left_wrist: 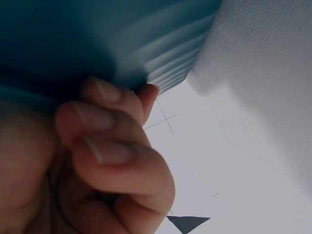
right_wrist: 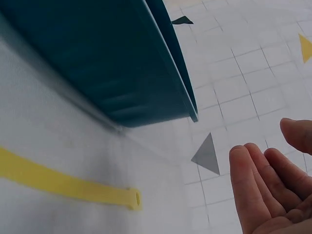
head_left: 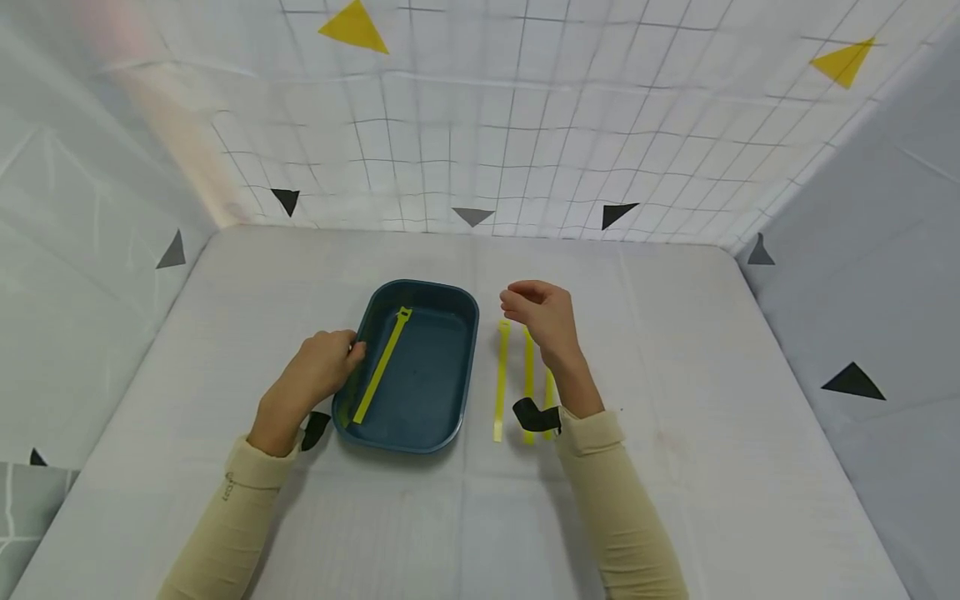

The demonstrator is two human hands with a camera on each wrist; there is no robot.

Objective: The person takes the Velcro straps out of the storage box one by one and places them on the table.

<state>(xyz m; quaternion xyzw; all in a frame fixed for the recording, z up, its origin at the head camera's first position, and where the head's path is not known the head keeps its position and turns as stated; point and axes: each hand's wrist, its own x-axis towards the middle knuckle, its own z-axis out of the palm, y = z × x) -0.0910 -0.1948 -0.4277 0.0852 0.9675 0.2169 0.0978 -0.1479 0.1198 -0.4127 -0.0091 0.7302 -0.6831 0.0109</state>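
tray (head_left: 420, 417) holds one yellow strap (head_left: 382, 365); left hand (head_left: 318, 367) grips its left rim. right hand (head_left: 540, 315), relaxed and holding nothing, hovers above three yellow straps (head_left: 501, 379) on the table (head_left: 675, 400).

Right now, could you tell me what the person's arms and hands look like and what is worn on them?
Both arms wear long cream sleeves; the left sleeve carries small dark lettering near its cuff. A black strap sits at each wrist. The left hand and right hand are bare, ungloved.
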